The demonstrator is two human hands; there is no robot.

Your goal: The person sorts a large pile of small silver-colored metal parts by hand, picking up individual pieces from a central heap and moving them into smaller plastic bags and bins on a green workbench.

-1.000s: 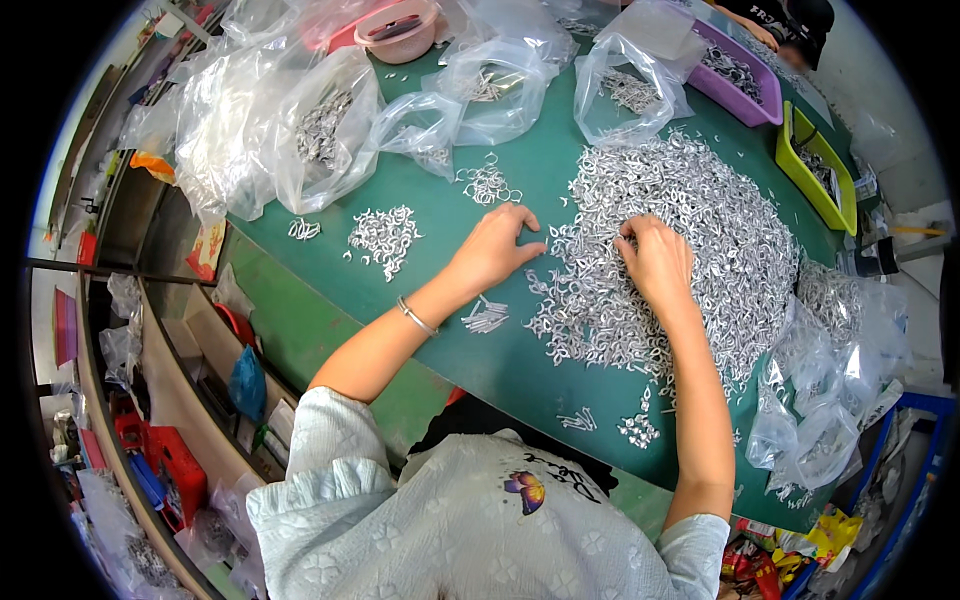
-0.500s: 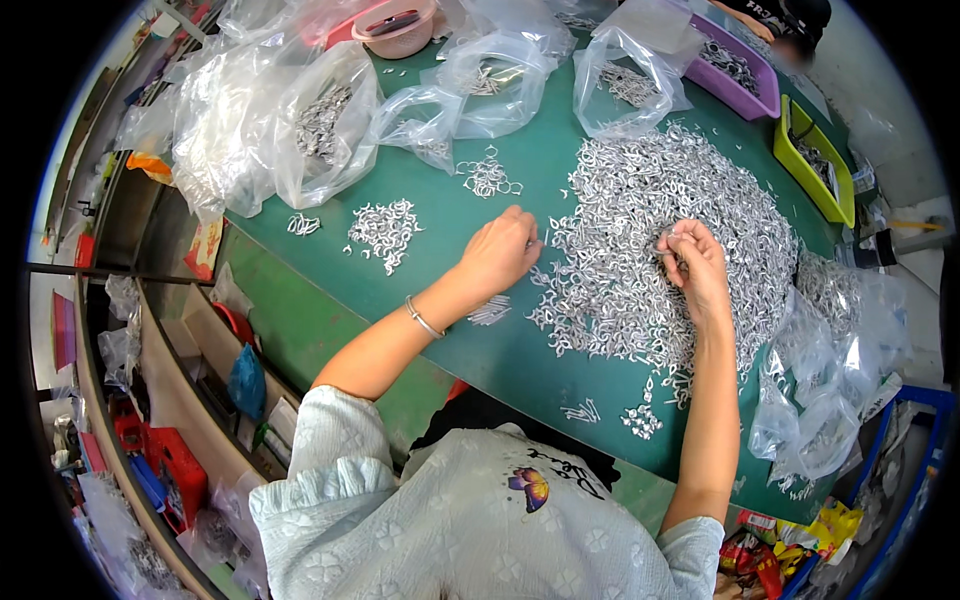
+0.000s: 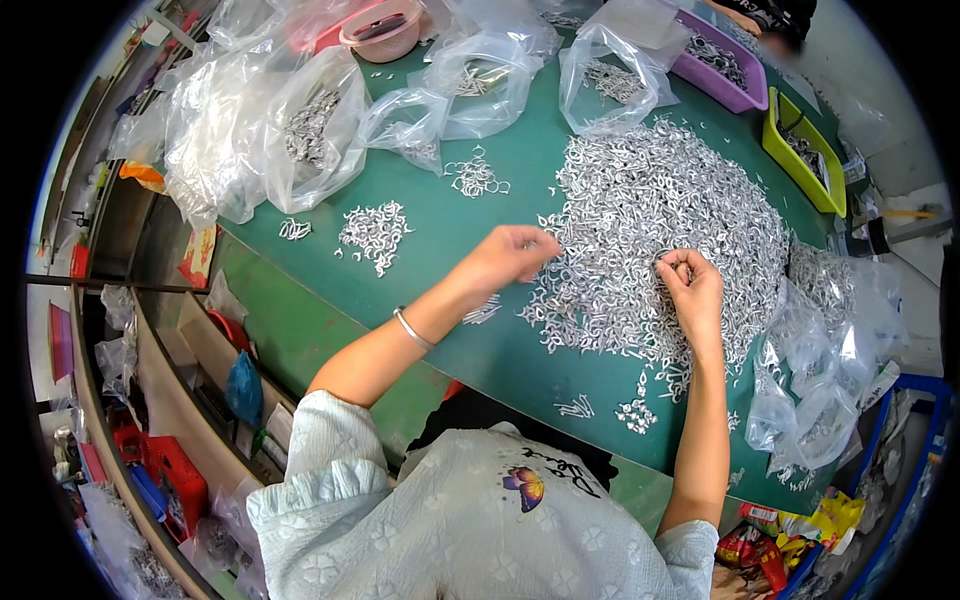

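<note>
in head view: heaped on the green table point(image 3: 505, 368), a broad pile point(image 3: 640, 190) of small parts. at its left edge, left hand point(image 3: 520, 254), fingers bent and blurred; cannot tell whether grasping anything. over its near half, right hand point(image 3: 692, 288), thumb and fingers curled close; cannot tell whether pinching a part. just below left wrist, partly hidden, pins point(image 3: 484, 312).

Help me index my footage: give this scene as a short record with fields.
Surface: green table
Material: large heap of small silvery pieces
Left hand: at the heap's left edge; grip unclear
Right hand: over the heap, partly curled; grip unclear
Containers: purple bin, lime-green tray, upper right
Packaging: clear plastic bags, upper left, top and right
</note>
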